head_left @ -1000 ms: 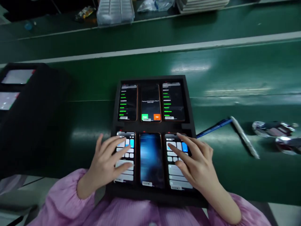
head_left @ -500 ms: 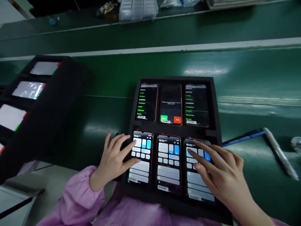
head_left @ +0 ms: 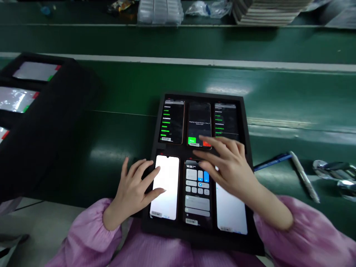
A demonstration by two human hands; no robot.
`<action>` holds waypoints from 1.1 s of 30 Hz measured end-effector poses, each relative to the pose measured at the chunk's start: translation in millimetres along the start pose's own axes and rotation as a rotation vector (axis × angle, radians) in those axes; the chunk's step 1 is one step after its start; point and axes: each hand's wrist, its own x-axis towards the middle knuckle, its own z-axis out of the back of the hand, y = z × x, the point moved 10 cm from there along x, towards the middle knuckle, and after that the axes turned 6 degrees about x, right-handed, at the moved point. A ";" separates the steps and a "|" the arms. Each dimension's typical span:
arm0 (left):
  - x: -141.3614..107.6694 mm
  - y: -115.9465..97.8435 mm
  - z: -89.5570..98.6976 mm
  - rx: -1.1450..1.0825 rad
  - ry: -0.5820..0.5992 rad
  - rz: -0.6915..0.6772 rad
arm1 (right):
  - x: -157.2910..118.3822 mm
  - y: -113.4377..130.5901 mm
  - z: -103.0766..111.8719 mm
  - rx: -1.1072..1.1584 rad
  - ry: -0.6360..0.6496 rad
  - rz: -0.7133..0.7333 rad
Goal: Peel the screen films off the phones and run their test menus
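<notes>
A black foam tray holds several smartphones in two rows. My left hand lies with fingers spread over the left edge of the front-left phone, whose screen is white. My right hand reaches above the gap between the rows, fingers apart and holding nothing. Beneath its fingertips are the back-middle phone, showing green and red buttons, and the top of the front-middle phone, showing a settings panel. My right hand partly hides the white-screened front-right phone. Test lists fill the back-left phone and back-right phone.
Another black tray with white-screened phones stands at the left. Right of my tray lie a blue pen, a white pen and shiny metallic objects. Clear plastic trays and a stack sit along the back.
My right hand has moved left and away from me, off the front-right phone toward the middle column. The front-left and front-right screens turned from settings panels to white. My left hand stays put.
</notes>
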 end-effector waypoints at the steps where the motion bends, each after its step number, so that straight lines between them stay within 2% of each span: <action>1: -0.8 -0.6 0.1 -0.004 -0.001 -0.005 | -8.0 10.1 3.7 0.043 -0.005 0.032; 5: 2.8 4.7 6.6 -0.029 0.005 -0.023 | -32.5 36.7 0.6 0.108 0.056 0.078; 8: 31.2 20.1 15.6 -0.100 -0.005 -0.046 | -35.9 36.6 -10.7 0.061 0.094 0.045; 11: 90.7 49.8 16.1 -0.137 -0.056 0.011 | -34.2 35.3 -15.6 0.044 0.093 0.047; 15: 182.2 85.3 -20.7 -0.125 0.041 0.095 | -32.2 35.0 -13.4 0.014 0.075 0.049; 17: 210.9 94.4 -37.6 -0.112 0.080 0.124 | -32.0 33.8 -12.5 0.028 0.069 0.036; 19: 221.4 95.2 -45.2 -0.093 0.088 0.128 | -33.2 32.7 -12.9 0.056 0.056 0.016; 21: 218.1 88.6 -43.1 -0.076 0.072 0.100 | -36.3 33.9 -14.8 0.084 0.041 0.003; 24: 209.0 68.4 -35.3 -0.129 0.069 0.007 | -41.1 36.8 -18.0 0.097 0.039 0.001; 26: 213.4 49.5 -36.3 -0.177 0.097 -0.076 | -39.0 32.1 -16.9 0.100 0.045 0.023; 28: 229.1 32.8 -42.7 -0.173 0.116 -0.122 | -26.9 10.4 -11.0 0.105 0.035 0.021; 29: 239.7 26.1 -46.7 -0.158 0.115 -0.128 | -16.5 -9.9 -6.1 0.097 0.015 -0.014; 31: 259.7 14.9 -53.8 -0.129 0.100 -0.123 | 8.2 -66.2 6.4 0.044 -0.061 -0.162; 33: 269.4 4.9 -57.6 -0.115 0.087 -0.138 | 31.7 -119.9 16.0 -0.015 -0.134 -0.268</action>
